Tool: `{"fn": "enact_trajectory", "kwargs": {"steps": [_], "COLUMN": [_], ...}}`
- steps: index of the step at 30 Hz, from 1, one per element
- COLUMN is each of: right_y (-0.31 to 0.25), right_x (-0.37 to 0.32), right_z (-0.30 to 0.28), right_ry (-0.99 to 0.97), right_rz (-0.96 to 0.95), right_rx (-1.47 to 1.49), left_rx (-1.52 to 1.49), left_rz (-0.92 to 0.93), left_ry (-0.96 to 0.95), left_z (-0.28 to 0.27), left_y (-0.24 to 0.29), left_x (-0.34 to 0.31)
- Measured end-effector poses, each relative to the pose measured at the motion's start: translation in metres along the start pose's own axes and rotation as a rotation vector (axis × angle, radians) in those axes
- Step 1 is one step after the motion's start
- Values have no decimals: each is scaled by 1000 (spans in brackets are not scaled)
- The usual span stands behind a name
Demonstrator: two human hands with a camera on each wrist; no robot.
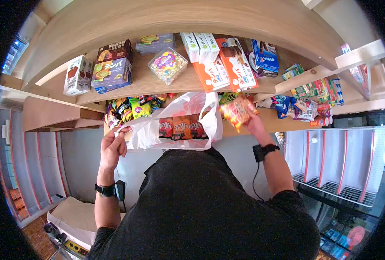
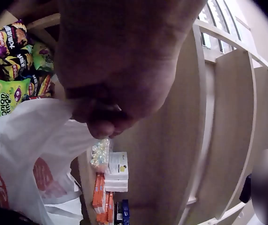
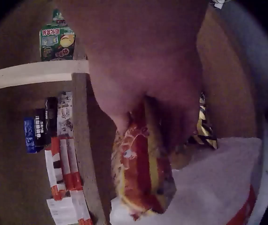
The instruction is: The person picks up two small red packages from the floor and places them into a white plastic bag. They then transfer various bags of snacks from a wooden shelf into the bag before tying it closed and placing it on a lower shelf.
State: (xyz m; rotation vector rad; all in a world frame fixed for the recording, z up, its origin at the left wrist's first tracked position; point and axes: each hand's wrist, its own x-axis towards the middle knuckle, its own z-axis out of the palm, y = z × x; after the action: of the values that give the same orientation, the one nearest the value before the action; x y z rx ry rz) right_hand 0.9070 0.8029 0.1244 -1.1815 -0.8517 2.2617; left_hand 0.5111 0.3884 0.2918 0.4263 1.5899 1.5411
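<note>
My left hand (image 1: 113, 148) pinches the left edge of a white plastic shopping bag (image 1: 144, 134), pulled out to the side in the head view. Several red and orange snack packets (image 1: 182, 127) show inside the bag. To the right of the bag, my right hand (image 1: 257, 125) grips a snack bag (image 1: 237, 112) with red, orange and yellow on it. In the right wrist view, fingers and thumb press into this crinkled snack bag (image 3: 141, 168), which overlaps the white plastic bag (image 3: 214, 183). Dark and green snack bags (image 1: 140, 107) lie behind the shopping bag, partly hidden by it.
A wooden shelf above holds purple boxes (image 1: 111, 73), a clear tub of sweets (image 1: 167, 65), orange and white boxes (image 1: 235, 65) and a blue box (image 1: 265, 56). More packets (image 1: 305, 108) lie right of a wooden divider. A white rack (image 1: 335, 162) stands at the right.
</note>
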Motion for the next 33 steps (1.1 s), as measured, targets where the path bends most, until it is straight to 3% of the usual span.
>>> {"fn": "enact_trajectory", "kwargs": {"steps": [3, 8, 11, 15, 16, 19, 20, 23, 25, 28, 33], "right_y": [-2, -3, 9, 11, 14, 12, 21, 20, 44, 104, 173], "right_x": [64, 116, 127, 111, 103, 46, 31, -44, -40, 27, 84], "right_z": [-29, 0, 6, 43, 57, 111, 122, 199, 223, 237, 200], "right_ry": [172, 361, -50, 33, 173, 319, 229, -175, -442, -505, -371], "right_rz": [60, -130, -250, 108, 64, -441, -730, -857, -568, -143, 3], "right_rx": [-12, 75, -75, -151, -245, -827, -935, -1080, -1241, -1889, -1790], "left_rx": [10, -4, -18, 11, 5, 1, -5, 4, -17, -42, -96], "left_rz": [1, -13, -22, -16, -15, -12, -5, 17, 21, 20, 24], "left_ry": [-14, -12, -11, 5, 5, 5, 5, -36, -69, -144, -284], "left_z": [0, 1, 0, 2, 1, 8, 11, 16, 22, 28, 34], "left_y": [0, -3, -7, -11, -12, -8, -7, -5, -2, 5, 10], "left_x": [1, -6, -9, -13, -13, -12, -10, -5, -2, -4, -14]}}
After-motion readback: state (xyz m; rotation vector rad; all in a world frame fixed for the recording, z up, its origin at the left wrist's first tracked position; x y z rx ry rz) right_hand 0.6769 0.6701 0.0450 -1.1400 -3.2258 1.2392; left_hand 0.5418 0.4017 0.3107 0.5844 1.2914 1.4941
